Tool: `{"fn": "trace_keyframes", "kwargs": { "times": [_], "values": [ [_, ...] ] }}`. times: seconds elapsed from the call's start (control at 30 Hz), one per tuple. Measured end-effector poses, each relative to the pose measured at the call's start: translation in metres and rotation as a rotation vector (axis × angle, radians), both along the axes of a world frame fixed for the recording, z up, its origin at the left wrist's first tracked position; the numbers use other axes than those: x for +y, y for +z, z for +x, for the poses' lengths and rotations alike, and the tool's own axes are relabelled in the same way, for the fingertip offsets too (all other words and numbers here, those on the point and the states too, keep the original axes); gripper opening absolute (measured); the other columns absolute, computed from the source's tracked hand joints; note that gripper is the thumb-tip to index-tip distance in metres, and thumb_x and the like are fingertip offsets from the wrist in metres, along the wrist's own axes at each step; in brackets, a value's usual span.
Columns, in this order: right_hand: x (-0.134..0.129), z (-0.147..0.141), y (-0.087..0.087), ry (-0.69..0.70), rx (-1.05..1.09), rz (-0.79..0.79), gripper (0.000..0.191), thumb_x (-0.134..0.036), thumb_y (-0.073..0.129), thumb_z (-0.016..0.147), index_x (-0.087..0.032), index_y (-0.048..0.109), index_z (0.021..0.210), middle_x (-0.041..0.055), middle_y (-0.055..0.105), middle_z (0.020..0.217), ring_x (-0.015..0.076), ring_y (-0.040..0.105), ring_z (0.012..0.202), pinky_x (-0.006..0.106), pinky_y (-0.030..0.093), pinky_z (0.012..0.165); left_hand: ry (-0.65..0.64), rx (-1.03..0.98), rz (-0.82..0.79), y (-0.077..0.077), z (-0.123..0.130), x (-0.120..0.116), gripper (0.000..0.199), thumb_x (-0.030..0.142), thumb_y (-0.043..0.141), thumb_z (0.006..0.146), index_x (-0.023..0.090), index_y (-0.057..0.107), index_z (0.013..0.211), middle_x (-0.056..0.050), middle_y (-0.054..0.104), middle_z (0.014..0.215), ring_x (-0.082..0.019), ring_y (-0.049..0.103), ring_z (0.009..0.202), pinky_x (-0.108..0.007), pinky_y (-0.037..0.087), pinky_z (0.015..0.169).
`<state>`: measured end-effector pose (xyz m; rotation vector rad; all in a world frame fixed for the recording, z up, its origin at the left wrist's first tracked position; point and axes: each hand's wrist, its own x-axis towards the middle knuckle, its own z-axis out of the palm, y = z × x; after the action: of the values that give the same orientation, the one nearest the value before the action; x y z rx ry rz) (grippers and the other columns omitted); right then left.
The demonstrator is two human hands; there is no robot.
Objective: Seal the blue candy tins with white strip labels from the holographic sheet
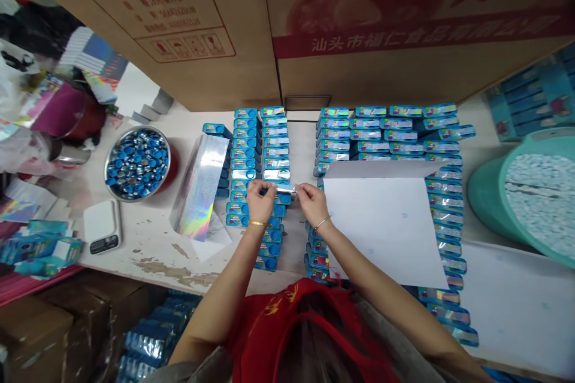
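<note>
My left hand (261,200) and my right hand (312,203) pinch the two ends of a small shiny silver strip (286,188), stretched between them. The strip is above two columns of small blue boxes (245,154); those boxes stand in rows, several with silvery tops. Right of my right hand, a large white sheet (380,221) lies over more blue boxes (447,200). To the left of my left hand rests a holographic silver sheet (202,185) on white paper.
A metal bowl of blue and silver caps (137,163) and a white scale (102,224) are on the left. Large cardboard boxes (224,84) wall the back. At the right stands a teal tub (494,182) of pale pieces. The worn table edge (179,278) is near my body.
</note>
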<state>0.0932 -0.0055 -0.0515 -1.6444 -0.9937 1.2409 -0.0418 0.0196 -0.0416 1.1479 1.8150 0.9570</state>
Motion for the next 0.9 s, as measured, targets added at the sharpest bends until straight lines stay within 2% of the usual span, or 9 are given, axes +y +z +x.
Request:
{"fn": "trace_keyframes", "kwargs": {
  "times": [0.17,0.3,0.37,0.43,0.53,0.63,0.77,0.83,0.9],
  "values": [
    [0.007,0.001,-0.010,0.133,-0.317,0.057,0.036,-0.042,0.040,0.088,-0.021,0.056,0.063,0.0024,0.055,0.058,0.0169,0.051,0.060,0.028,0.036,0.060,-0.032,0.260,0.017,-0.009,0.000,0.006,0.010,0.023,0.066,0.071,0.018,0.060,0.064,-0.002,0.054,0.084,-0.018,0.052,0.087,-0.035,0.042,0.085],
    [0.017,-0.002,-0.018,0.293,-0.519,-0.033,0.036,-0.030,0.035,0.090,-0.017,0.063,0.071,0.0113,0.065,0.073,0.0219,0.059,0.072,0.030,0.039,0.066,-0.069,0.455,-0.028,-0.013,0.004,0.004,0.008,0.023,0.065,0.074,0.018,0.061,0.068,-0.005,0.056,0.093,-0.024,0.050,0.098,-0.042,0.037,0.091],
    [0.020,-0.005,-0.021,0.350,-0.585,-0.092,0.035,-0.025,0.035,0.090,-0.014,0.067,0.082,0.0148,0.068,0.082,0.0246,0.061,0.079,0.031,0.040,0.069,-0.114,0.559,-0.053,-0.012,0.006,0.002,0.009,0.025,0.063,0.076,0.018,0.061,0.070,-0.007,0.055,0.099,-0.027,0.049,0.102,-0.044,0.035,0.091],
    [0.020,-0.008,-0.023,0.341,-0.614,-0.132,0.036,-0.023,0.037,0.089,-0.008,0.065,0.106,0.0174,0.068,0.091,0.0265,0.062,0.085,0.032,0.043,0.072,-0.125,0.641,-0.060,-0.012,0.008,-0.001,0.011,0.029,0.061,0.078,0.019,0.061,0.080,-0.009,0.053,0.105,-0.029,0.048,0.105,-0.044,0.036,0.090],
    [0.013,-0.012,-0.023,0.306,-0.582,-0.134,0.048,-0.020,0.038,0.088,0.000,0.049,0.130,0.0188,0.067,0.102,0.0261,0.061,0.093,0.032,0.045,0.079,-0.053,0.705,-0.069,-0.011,0.008,-0.002,0.041,0.038,0.064,0.076,0.018,0.053,0.110,-0.013,0.050,0.115,-0.032,0.046,0.111,-0.045,0.037,0.090],
    [0.002,-0.014,-0.021,0.380,-0.529,-0.118,0.049,-0.011,0.032,0.086,-0.006,0.052,0.130,0.0157,0.065,0.108,0.0233,0.060,0.099,0.030,0.045,0.084,-0.017,0.713,-0.115,-0.011,0.007,-0.001,0.065,0.044,0.066,0.072,0.017,0.041,0.125,-0.015,0.046,0.123,-0.034,0.044,0.116,-0.047,0.036,0.093],
    [-0.001,-0.019,-0.016,0.532,-0.564,-0.219,0.057,-0.007,0.036,0.083,-0.009,0.043,0.139,0.0158,0.064,0.112,0.0236,0.061,0.097,0.030,0.045,0.080,-0.023,0.714,-0.152,-0.010,0.008,0.000,0.071,0.042,0.067,0.071,0.017,0.037,0.131,-0.015,0.045,0.126,-0.035,0.043,0.117,-0.049,0.036,0.094],
    [0.003,-0.020,-0.008,0.620,-0.595,-0.263,0.058,-0.006,0.041,0.081,-0.005,0.041,0.139,0.0172,0.067,0.105,0.0246,0.062,0.090,0.030,0.045,0.074,-0.022,0.722,-0.161,-0.008,0.006,0.001,0.073,0.039,0.069,0.070,0.016,0.037,0.132,-0.016,0.045,0.127,-0.036,0.044,0.116,-0.051,0.037,0.093],
    [0.010,-0.014,0.008,0.667,-0.613,-0.233,0.051,-0.007,0.045,0.080,-0.004,0.051,0.130,0.0165,0.069,0.093,0.0251,0.063,0.082,0.031,0.044,0.070,-0.023,0.713,-0.135,-0.005,0.004,0.003,0.070,0.037,0.070,0.070,0.016,0.041,0.131,-0.016,0.046,0.127,-0.036,0.045,0.116,-0.052,0.037,0.094]
  ]
}}
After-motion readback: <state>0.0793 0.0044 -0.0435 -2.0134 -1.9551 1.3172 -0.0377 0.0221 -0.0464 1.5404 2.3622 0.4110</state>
